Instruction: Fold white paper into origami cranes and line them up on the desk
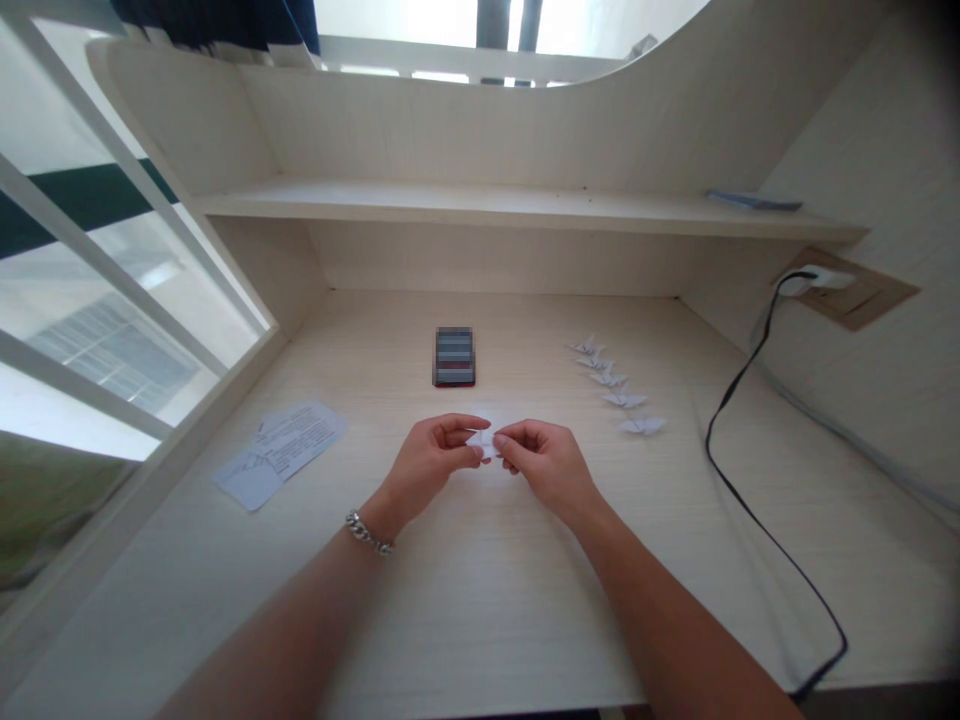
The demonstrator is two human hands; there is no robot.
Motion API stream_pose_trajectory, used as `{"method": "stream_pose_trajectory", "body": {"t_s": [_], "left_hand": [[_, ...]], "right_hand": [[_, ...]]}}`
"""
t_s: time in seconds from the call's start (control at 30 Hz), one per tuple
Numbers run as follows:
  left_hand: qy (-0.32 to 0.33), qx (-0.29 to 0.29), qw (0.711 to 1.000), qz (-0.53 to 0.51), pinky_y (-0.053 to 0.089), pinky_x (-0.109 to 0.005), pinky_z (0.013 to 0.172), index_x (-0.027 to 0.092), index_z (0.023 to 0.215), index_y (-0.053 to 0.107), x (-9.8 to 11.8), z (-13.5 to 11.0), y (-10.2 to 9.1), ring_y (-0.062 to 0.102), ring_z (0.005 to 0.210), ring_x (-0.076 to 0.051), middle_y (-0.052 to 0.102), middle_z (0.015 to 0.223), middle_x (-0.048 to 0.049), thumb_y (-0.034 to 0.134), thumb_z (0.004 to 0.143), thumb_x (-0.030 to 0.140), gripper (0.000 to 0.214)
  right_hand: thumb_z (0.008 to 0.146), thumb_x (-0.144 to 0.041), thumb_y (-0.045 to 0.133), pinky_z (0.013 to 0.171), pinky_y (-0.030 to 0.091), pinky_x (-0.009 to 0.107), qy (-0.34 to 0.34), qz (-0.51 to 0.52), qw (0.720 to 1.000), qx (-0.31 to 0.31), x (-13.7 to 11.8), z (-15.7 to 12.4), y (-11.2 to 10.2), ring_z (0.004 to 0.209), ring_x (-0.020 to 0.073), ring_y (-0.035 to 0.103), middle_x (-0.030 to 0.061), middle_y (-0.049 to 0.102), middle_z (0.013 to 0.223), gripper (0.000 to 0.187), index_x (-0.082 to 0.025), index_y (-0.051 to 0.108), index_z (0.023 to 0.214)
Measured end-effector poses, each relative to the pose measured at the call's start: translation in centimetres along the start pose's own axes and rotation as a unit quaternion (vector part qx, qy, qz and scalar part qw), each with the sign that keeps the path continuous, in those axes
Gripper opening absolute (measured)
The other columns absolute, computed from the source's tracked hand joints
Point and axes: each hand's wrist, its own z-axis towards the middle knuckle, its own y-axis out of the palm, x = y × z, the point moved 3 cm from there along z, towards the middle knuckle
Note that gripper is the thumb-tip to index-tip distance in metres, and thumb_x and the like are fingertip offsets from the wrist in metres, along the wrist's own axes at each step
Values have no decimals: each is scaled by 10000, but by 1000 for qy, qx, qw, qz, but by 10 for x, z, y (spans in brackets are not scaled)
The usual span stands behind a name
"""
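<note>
My left hand [435,455] and my right hand [544,462] meet over the middle of the pale wooden desk [480,600]. Both pinch one small piece of folded white paper [484,441] between thumb and fingertips, just above the desk. A metal chain bracelet [369,534] sits on my left wrist. A row of several small folded white paper figures [616,388] lies to the right of my hands, running away from me.
A dark phone [454,357] lies flat beyond my hands. Printed paper sheets [281,450] lie at the left. A black cable [750,480] runs from a wall socket [821,280] across the right side. A shelf [525,205] spans the back.
</note>
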Motion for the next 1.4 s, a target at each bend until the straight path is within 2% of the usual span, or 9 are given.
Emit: {"method": "stream_pose_trajectory", "body": {"t_s": [0.13,0.23,0.37,0.53,0.67,1.0,1.17,1.23,1.4], "left_hand": [[1,18,1000,7,480,-253,622,130,889,656,2,0,-2,600,659,-124,666,782,-57,633,675,191,224],[6,28,998,52,478,-236,588,130,826,670,4,0,-6,579,629,-111,649,729,-40,630,679,212,173],[23,6,994,106,471,-233,594,123,803,676,8,0,-9,581,645,-119,660,729,-50,636,667,189,155],[33,-7,987,158,464,-238,575,106,776,677,10,0,-9,574,599,-121,661,690,-59,637,661,184,145],[21,13,989,143,464,-232,567,111,773,670,9,2,-9,567,603,-117,652,685,-49,625,664,181,137],[-20,40,999,1,469,-247,606,137,868,653,-2,3,-7,536,612,-89,599,713,-20,604,707,239,197],[-13,39,997,62,459,-245,599,132,893,644,1,3,-4,561,638,-110,633,756,-46,653,675,273,260],[1,46,995,84,443,-229,570,120,865,640,2,3,-4,553,615,-107,634,713,-45,662,665,258,244],[29,72,993,91,419,-200,534,116,797,629,5,4,-3,528,574,-89,619,640,-23,671,646,210,183]], "right_hand": [[715,-331,600,489,413,238,-1,8,1000,-19,-3,-1,1,505,116,521,19,603,572,205,-143,663,766],[721,-314,597,491,416,235,5,11,999,-46,-4,-1,2,500,107,512,15,595,570,196,-138,669,771],[714,-312,609,495,425,231,26,23,997,-73,-2,-2,3,503,102,517,14,593,567,194,-134,669,762],[707,-316,612,490,431,232,28,21,996,-76,0,-2,3,505,106,524,20,600,571,201,-135,675,769],[707,-315,608,480,426,227,19,17,998,-61,-2,-2,3,498,102,518,23,608,583,201,-133,675,757],[721,-322,594,459,398,216,-2,-13,1000,-3,1,-3,4,485,103,508,13,592,555,211,-130,668,768],[737,-321,573,460,393,213,-18,-45,999,7,-2,-5,5,500,106,516,13,604,569,206,-144,672,772],[739,-317,570,467,397,213,-20,-51,999,3,-2,-5,5,508,107,520,14,607,576,199,-147,670,765],[730,-333,581,491,438,229,26,-5,999,-26,4,-2,8,520,116,543,28,615,595,212,-132,641,755]]}}
